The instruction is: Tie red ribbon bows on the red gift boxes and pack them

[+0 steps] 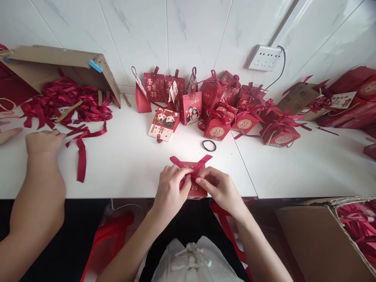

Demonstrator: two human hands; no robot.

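A red gift box [197, 191] with pale lettering sits at the table's front edge, right before me. Across its top runs a dark red ribbon [203, 161], its two tails sticking up and out to either side. My left hand [174, 181] pinches the ribbon at the middle of the box, thumb against fingers. From the other side my right hand [219, 184] also pinches the ribbon, close to the left fingertips. The fingers hide the knot or loop between them. Just beyond the box lies a black elastic band [209, 145].
Finished-looking red boxes with bows [217, 127] and small printed boxes [164, 119] stand along the wall. At left, ribbons [79, 100] spill from a cardboard box [58, 53]; a co-worker's hand [44, 143] rests nearby. A cardboard carton [317, 231] stands at lower right, below a power strip [263, 58].
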